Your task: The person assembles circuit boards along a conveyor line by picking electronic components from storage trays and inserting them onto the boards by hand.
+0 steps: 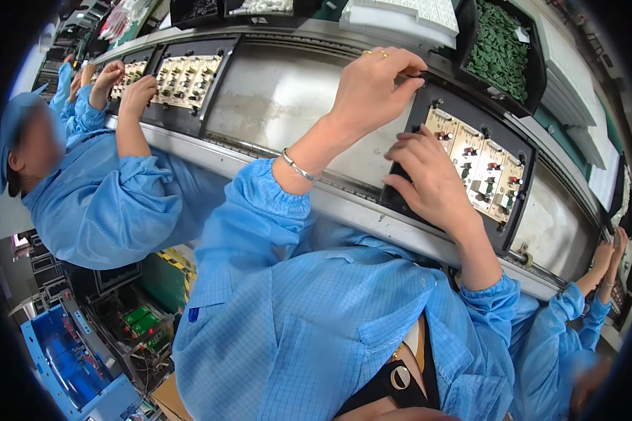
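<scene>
My left hand [376,88] reaches across to the far left corner of a black carrier tray [523,151]. Its thumb and fingers close around a dark edge there, which looks like the tray's corner. My right hand [435,175] lies over the tray's left side, thumb and fingers apart, with nothing visible between them. Its fingertips come close to the pale circuit board [481,168] seated in the tray. That board carries red, black and green components, and the hand hides part of its left side.
The tray sits on a metal conveyor line [281,91] with a front rail [225,165]. Left, a co-worker's hands [137,95] are at another tray of boards [186,77]. Behind stand a bin of green parts [498,52] and white foam trays [400,24]. Another person's hands [604,259] show far right.
</scene>
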Action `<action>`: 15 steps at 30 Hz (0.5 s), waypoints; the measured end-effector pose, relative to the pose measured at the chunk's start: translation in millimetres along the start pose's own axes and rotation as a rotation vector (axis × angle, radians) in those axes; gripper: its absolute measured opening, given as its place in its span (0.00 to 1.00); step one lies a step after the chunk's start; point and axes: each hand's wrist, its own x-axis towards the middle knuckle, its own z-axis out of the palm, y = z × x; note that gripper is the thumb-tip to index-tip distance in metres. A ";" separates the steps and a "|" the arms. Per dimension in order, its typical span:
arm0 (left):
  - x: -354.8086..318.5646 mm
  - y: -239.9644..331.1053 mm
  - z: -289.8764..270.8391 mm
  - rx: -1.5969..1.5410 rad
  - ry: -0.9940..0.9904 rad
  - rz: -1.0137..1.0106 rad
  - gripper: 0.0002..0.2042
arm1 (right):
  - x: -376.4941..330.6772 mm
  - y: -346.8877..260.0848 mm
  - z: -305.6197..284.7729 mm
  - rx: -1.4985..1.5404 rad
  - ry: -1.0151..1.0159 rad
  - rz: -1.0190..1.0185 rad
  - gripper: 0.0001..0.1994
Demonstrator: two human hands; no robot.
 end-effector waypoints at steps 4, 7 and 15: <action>13.9 -11.4 -7.3 0.118 0.022 0.054 0.10 | 8.7 -2.5 -6.0 -0.150 -0.079 0.022 0.06; 30.5 -22.4 -7.7 0.174 0.053 0.149 0.12 | 6.8 4.7 -12.5 -0.192 -0.066 0.049 0.09; 71.1 -18.5 7.3 0.359 0.048 0.253 0.14 | -37.5 39.0 -52.1 -0.622 -0.207 0.538 0.14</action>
